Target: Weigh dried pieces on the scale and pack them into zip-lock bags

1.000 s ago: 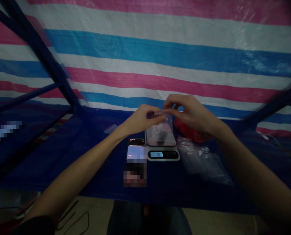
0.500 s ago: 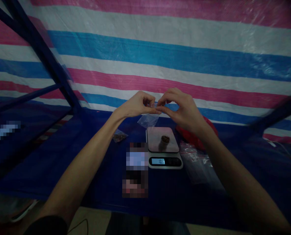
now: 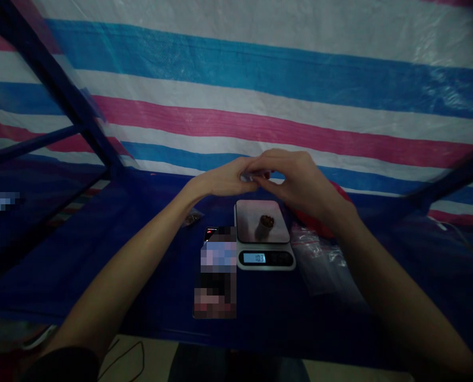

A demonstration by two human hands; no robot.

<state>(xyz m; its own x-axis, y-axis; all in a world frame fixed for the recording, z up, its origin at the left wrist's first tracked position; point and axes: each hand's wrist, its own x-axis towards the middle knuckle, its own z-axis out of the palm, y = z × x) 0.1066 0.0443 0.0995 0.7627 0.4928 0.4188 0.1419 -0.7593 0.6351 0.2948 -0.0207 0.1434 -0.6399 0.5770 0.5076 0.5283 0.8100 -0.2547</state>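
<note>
Our left hand (image 3: 226, 178) and right hand (image 3: 298, 171) seem to pinch a mostly hidden clear plastic bag (image 3: 245, 176) between them, and if either dips we could scatter the round clump of brown bits (image 3: 267, 220) below the right hand on the silver-topped white digital scale (image 3: 251, 210).

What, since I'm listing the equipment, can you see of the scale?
The scale is pale, with a metal-looking plate and a dark front strip, whose lit display shows 103, any decimal point unclear. It lies flat on the blue table beside the phone, carrying a small cup of brown bits. Neither the left hand nor the right hand touches it.
</note>
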